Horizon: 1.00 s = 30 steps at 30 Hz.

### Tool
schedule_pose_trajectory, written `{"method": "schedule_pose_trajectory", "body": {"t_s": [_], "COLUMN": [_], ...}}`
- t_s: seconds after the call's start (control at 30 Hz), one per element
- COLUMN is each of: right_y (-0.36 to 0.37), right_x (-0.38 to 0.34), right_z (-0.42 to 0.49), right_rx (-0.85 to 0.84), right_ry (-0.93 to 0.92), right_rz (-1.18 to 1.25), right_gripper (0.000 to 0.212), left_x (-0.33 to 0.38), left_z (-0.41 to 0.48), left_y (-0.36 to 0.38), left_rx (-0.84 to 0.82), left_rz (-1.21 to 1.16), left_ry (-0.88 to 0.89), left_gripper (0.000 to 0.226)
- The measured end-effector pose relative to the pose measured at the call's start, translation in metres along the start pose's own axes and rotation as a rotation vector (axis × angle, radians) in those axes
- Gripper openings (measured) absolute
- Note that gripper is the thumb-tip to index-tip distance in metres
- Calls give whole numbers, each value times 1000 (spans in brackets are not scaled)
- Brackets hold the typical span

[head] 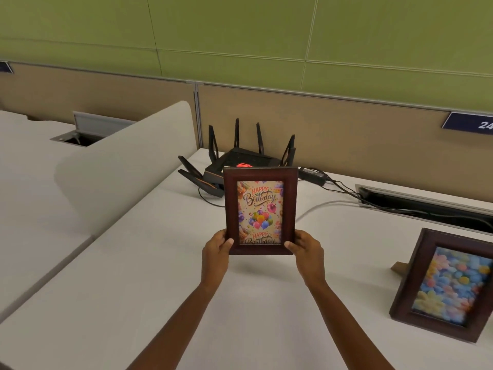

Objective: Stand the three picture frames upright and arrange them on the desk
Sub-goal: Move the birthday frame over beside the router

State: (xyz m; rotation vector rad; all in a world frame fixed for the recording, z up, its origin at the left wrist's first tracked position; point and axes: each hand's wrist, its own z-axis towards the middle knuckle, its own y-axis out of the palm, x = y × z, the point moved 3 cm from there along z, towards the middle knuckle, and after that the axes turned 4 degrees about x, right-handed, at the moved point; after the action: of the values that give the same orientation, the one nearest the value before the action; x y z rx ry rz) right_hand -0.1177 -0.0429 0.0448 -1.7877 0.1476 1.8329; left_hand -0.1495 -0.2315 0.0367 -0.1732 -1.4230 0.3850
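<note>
A dark wooden picture frame (261, 209) with a "Happy Birthday" balloon picture is held upright above the white desk (149, 276), facing me. My left hand (217, 249) grips its lower left corner and my right hand (306, 248) grips its lower right corner. A second dark frame (442, 285) with a pastel flower picture stands upright at the right on its cardboard back stand (399, 267), partly cut off by the image edge. No third frame is in view.
Behind the held frame sits a black router (240, 158) with several antennas, plus a power brick (313, 173) and cables running to a cable slot (426, 201). A beige divider panel (125, 161) borders the desk on the left. A partition wall (346, 134) closes the back.
</note>
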Motion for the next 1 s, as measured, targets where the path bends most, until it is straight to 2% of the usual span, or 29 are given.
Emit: {"method": "schedule_pose_trajectory", "body": {"t_s": [0.13,0.23,0.33,0.53,0.67,1.0], "right_y": [35,63,88,128,153,202], "right_x": [-13,-19,-22,-24,-24,-26], "right_z": [10,16,22,38,50,80], "right_rx": [-48,-140,-209,-334,-337,-347], "right_ry": [17,46,73,168,202,115], "right_rz": [59,108,135,207,242,177], "right_gripper": [33,33,32,30,29,26], "left_x": [-14,-23,-32,-39,-49,-91], "left_z": [23,43,65,102,126,176], "left_y": [-31,-49,-64,-83,-88,-93], "left_rx": [11,-65,-134,-200,-180,-78], "left_rz": [-117,-306,-367,-595,-653,-786], "left_ry": [-58,-140,-210,-235,-239,-308], "left_gripper": [25,29,33,45,49,52]}}
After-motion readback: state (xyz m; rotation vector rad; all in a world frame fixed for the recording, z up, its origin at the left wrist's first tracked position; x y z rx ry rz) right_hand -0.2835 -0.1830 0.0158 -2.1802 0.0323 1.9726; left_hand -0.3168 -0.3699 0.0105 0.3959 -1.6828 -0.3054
